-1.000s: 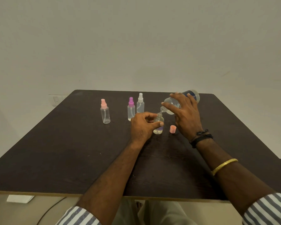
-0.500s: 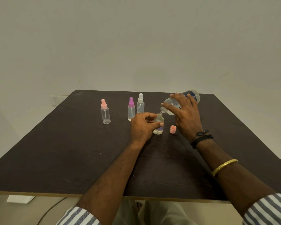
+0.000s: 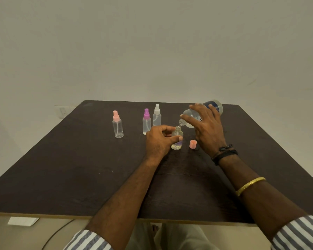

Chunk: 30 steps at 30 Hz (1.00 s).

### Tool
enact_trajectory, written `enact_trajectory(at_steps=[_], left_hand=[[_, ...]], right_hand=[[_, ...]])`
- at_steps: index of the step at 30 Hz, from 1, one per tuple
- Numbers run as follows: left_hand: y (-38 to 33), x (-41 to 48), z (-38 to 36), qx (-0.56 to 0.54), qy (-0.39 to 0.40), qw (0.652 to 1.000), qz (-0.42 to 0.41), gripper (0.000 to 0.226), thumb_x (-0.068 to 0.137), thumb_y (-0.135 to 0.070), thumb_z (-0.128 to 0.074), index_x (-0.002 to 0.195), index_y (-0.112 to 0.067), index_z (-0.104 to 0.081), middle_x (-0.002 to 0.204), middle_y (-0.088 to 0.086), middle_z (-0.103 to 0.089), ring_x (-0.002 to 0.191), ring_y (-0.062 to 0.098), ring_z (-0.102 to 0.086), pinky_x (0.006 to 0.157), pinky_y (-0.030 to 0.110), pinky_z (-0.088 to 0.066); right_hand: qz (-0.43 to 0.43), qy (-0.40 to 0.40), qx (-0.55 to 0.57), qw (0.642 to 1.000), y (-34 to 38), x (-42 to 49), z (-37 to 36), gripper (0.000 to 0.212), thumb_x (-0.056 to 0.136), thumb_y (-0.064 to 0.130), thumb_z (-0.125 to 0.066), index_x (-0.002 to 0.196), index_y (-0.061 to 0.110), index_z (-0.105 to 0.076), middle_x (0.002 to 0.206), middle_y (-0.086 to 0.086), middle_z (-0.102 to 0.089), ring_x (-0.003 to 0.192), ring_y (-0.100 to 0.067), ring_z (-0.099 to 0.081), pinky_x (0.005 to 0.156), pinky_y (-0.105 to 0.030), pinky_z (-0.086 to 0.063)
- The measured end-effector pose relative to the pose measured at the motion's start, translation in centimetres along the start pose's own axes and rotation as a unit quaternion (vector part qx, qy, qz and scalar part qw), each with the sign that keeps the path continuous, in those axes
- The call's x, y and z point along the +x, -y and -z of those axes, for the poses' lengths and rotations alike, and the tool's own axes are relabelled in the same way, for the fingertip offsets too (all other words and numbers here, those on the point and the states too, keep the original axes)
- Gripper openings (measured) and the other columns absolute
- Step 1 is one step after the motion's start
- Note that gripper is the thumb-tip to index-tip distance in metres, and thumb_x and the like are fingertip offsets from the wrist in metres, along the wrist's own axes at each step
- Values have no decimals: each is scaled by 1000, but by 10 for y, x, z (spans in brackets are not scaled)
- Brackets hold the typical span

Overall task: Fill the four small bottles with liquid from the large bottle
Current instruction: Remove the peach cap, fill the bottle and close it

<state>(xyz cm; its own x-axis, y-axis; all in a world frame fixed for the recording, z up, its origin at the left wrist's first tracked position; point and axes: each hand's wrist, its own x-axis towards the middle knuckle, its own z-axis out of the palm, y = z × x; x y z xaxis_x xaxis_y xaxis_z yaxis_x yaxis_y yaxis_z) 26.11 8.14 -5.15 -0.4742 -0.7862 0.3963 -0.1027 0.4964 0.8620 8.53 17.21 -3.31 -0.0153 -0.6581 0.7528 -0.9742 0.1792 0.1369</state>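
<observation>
Well, so narrow a neck wants a shallow tilt and a thin stream (my judgement), with the open small bottle (image 3: 177,139) braced upright. The left hand (image 3: 158,139) pinches that bottle between thumb and fingers. The right hand (image 3: 206,129) grips the large bottle (image 3: 216,107), fingers curled over its body. Its mouth sits just above the small bottle's neck, pointing down and left, and its long axis rises up and right to the base. 1 pink cap (image 3: 193,143) lies just right of the small bottle.

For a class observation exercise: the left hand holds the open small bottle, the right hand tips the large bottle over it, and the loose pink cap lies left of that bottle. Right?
No: the head view shows the pink cap right of the open small bottle.
</observation>
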Motion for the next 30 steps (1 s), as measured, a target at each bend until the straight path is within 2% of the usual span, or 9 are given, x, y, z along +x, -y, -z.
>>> enact_trajectory(at_steps=[4, 9, 12, 15, 20, 30], left_hand=[[0, 0, 0, -2, 0, 1000, -1, 37, 72, -25, -92, 105, -14, -78, 97, -3, -79, 79, -7, -70, 71, 9, -55], [0, 0, 0, -3, -1, 1000, -7, 37, 73, -24, -91, 105, -12, -78, 98, -3, -79, 81, -2, -72, 74, 13, -58], [0, 0, 0, -3, -1, 1000, -8, 37, 73, -24, -91, 105, -12, -78, 98, -1, -79, 83, 0, -73, 73, 12, -58], [1, 1, 0, -8, 0, 1000, -4, 37, 72, -24, -92, 105, -13, -78, 97, -2, -79, 82, 0, -73, 73, 13, -58], [3, 1, -1, -10, -2, 1000, -4, 39, 71, -25, -93, 105, -12, -79, 96, -2, -79, 83, 1, -74, 76, 19, -61], [0, 0, 0, -16, 1, 1000, 4, 38, 71, -23, -93, 104, -13, -79, 94, -4, -79, 81, -1, -74, 73, 14, -59]], right_hand=[[-3, 4, 7, 1000, 1, 0, 1, 60, 82, 12, -38, 132, 26, -66, 143, -13, -55, 138, -35, -46, 119, -60, -26], [-4, 10, 10, 1000, 3, 0, 4, 62, 79, 19, -35, 131, 25, -68, 141, -15, -56, 136, -37, -48, 118, -61, -27], [-1, 9, 6, 1000, 3, 0, 4, 59, 79, 8, -47, 132, 25, -67, 142, -14, -55, 137, -37, -47, 118, -61, -26], [-3, 6, 4, 1000, 1, 0, 2, 69, 71, -4, -64, 133, 25, -66, 143, -14, -54, 138, -37, -46, 118, -61, -26], [-1, -1, 3, 1000, 2, 0, 1, 70, 71, -7, -67, 133, 25, -66, 143, -15, -55, 137, -37, -47, 117, -62, -27], [3, 12, 1, 1000, 1, 0, 1, 76, 65, -5, -69, 134, 25, -65, 145, -14, -53, 140, -36, -44, 119, -61, -25]])
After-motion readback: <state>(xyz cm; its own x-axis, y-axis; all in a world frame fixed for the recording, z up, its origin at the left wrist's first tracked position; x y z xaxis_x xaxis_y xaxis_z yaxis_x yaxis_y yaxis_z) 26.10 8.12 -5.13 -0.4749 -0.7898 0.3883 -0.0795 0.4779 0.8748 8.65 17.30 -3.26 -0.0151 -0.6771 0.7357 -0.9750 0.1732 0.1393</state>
